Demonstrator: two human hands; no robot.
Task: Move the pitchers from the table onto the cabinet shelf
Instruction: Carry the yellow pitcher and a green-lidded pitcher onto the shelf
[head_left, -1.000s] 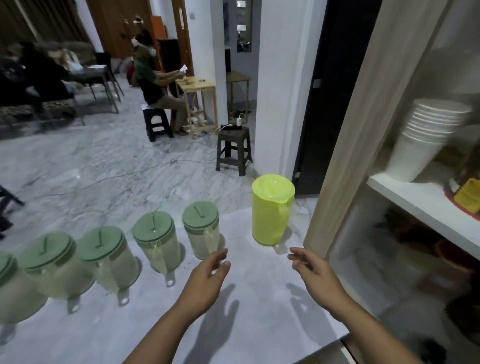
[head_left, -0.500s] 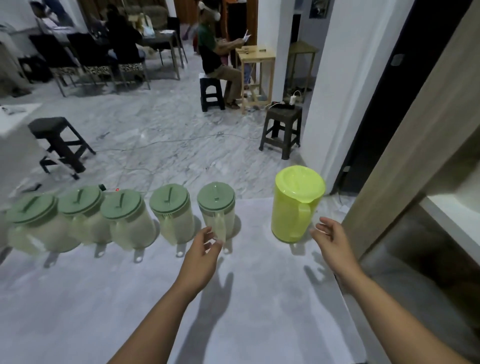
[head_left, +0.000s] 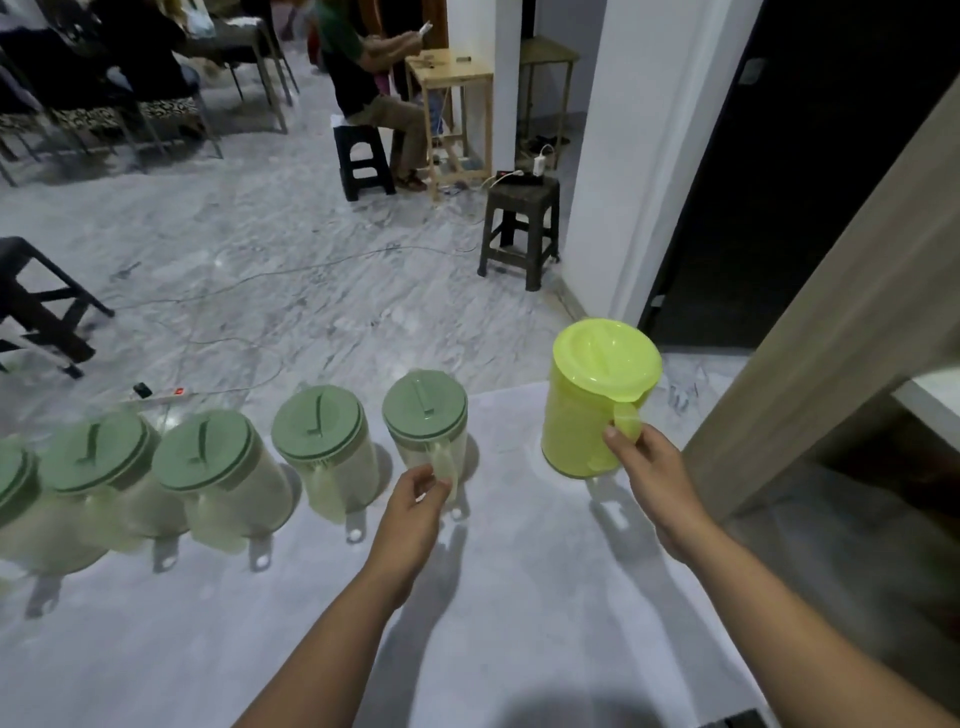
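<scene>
A bright yellow-green pitcher (head_left: 587, 405) stands upright near the table's far right edge. My right hand (head_left: 649, 473) is closed around its handle. To its left runs a row of several clear pitchers with dull green lids. My left hand (head_left: 415, 499) grips the handle of the rightmost clear pitcher (head_left: 426, 426), which stands on the table. The grey table top (head_left: 519, 597) carries them all. The cabinet's wooden side panel (head_left: 831, 312) rises at the right, and a sliver of its white shelf (head_left: 930, 400) shows at the frame's edge.
Beyond the table lies a marble floor with cables and a power strip (head_left: 161, 393). A dark stool (head_left: 519, 228) stands near a white pillar. Another stool (head_left: 36, 306) is at the left. A person sits at a small wooden table (head_left: 452, 73) farther back.
Both hands moved forward from open above the table and closed on handles: the left on the rightmost clear pitcher, the right on the yellow-green one. The view turned away from the cabinet.
</scene>
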